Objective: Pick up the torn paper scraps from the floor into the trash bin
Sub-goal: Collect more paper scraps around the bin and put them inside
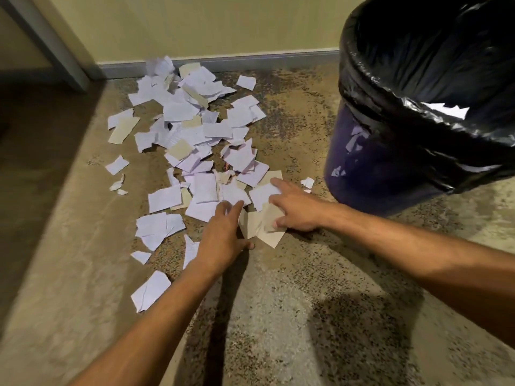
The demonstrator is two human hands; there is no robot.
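Note:
Several torn paper scraps, white and tan, lie scattered on the carpet from the baseboard toward me. My left hand rests on the near edge of the pile, fingers spread over white scraps, thumb on the floor. My right hand lies flat with spread fingers on the tan scraps beside it, index finger stretched onto a white piece. Neither hand has lifted anything. The trash bin, dark blue with a black bag liner, stands at the right; a white scrap shows inside it.
The wall and grey baseboard run behind the pile. A grey door frame slants at the upper left. A small scrap lies next to the bin's base. Bare carpet stretches in front of me.

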